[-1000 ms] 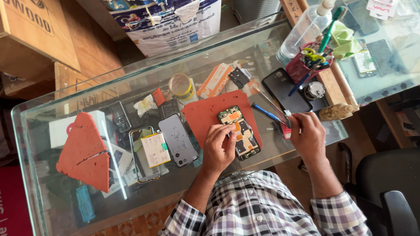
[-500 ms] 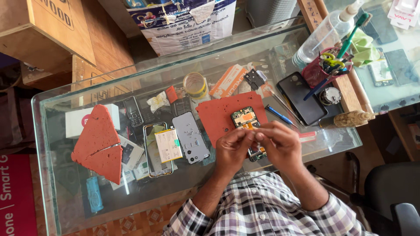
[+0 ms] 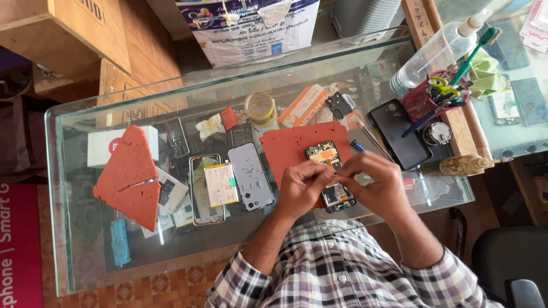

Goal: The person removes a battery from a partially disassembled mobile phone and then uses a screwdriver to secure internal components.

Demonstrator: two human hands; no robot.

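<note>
On the red mat (image 3: 297,149) of the glass desk (image 3: 85,251) lies the opened phone (image 3: 331,177). Both the left hand (image 3: 302,188) and right hand (image 3: 374,185) pinch closed over its board; a slip could scratch it.

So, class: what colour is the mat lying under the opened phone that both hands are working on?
The mat is brick red, clearest in the head view.

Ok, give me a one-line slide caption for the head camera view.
Both hands, left hand and right hand, meet over an opened phone on a red work mat atop a glass counter.
</note>
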